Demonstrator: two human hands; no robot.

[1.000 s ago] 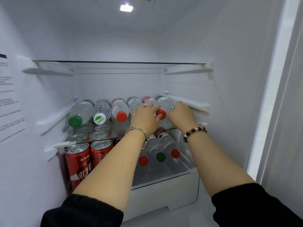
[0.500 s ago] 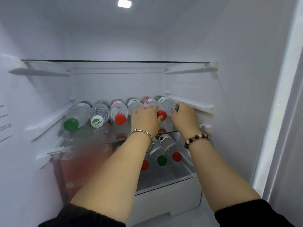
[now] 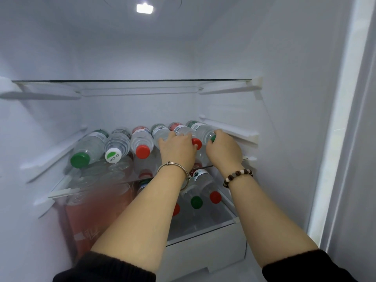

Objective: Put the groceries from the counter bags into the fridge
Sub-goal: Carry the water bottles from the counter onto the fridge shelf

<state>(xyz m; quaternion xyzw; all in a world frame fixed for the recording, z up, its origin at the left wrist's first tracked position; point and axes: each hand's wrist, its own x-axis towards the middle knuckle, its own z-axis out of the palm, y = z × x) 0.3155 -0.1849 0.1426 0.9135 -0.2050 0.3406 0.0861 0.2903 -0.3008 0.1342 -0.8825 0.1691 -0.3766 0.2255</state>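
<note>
The fridge (image 3: 284, 78) has smooth white plastic walls and a small bright light (image 3: 144, 8) in the ceiling. A bare glass top shelf (image 3: 132, 80) sits on moulded white rails.

On the glass middle shelf (image 3: 101, 185) six bottles (image 3: 120, 142) lie on their sides in one row, caps toward the viewer. They are clear ribbed plastic with paper labels at the far ends. The visible caps, from the left, are green, white with a green leaf, and red. After one covered cap come another red and a green one.

The left hand (image 3: 177, 149) lies palm down over the neck end of the fourth bottle (image 3: 160, 133) and hides its cap. Its bent fingertips reach onto the fifth bottle (image 3: 183, 129), just beside that one's red cap. Whether it grips or only rests there cannot be told. The right hand (image 3: 223, 149) is curled round the neck of the end bottle (image 3: 200, 129), which lies against the right wall rail. Its green cap peeks out between thumb and finger. The hands are close together, not touching.

A thin silver bangle (image 3: 173, 165) circles the left wrist, and a bracelet (image 3: 238, 177) of brown and pale round beads the right. Both arms end in black knit sleeves (image 3: 101, 269).

Below the middle shelf, blurred red cans (image 3: 91, 210) stand at the left. More clear lower bottles (image 3: 196, 201) with red and green caps lie at the right, above a white drawer (image 3: 203, 247).
</note>
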